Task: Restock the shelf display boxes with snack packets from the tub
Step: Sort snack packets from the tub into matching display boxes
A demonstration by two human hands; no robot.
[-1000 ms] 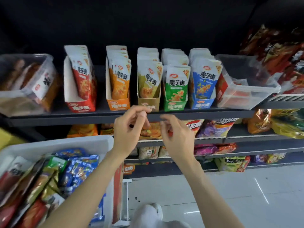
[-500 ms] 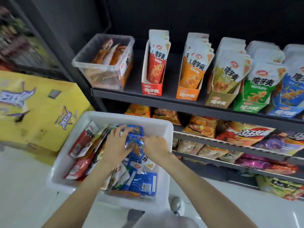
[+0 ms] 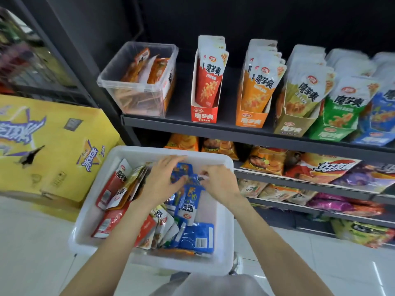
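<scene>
A white tub (image 3: 222, 212) holds a loose pile of red, tan, green and blue snack packets. Both my hands are inside it over a bunch of blue packets (image 3: 188, 189). My left hand (image 3: 162, 180) lies on the bunch with its fingers spread and its thumb against the blue packets. My right hand (image 3: 218, 180) pinches the top edge of the blue packets. On the shelf above stand the display boxes: red (image 3: 204, 117), orange (image 3: 251, 119), tan (image 3: 292, 127), green (image 3: 329, 133) and blue (image 3: 372, 138), each with upright packets.
A clear plastic bin (image 3: 136, 82) of orange snacks sits at the shelf's left end. A yellow carton (image 3: 53, 146) stands left of the tub. Lower shelves (image 3: 299, 180) hold chip bags. White floor tiles surround the tub.
My hands dropped from the shelf edge into the tub and my view swung down and left. Over the last half second my fingers gathered around the blue packets.
</scene>
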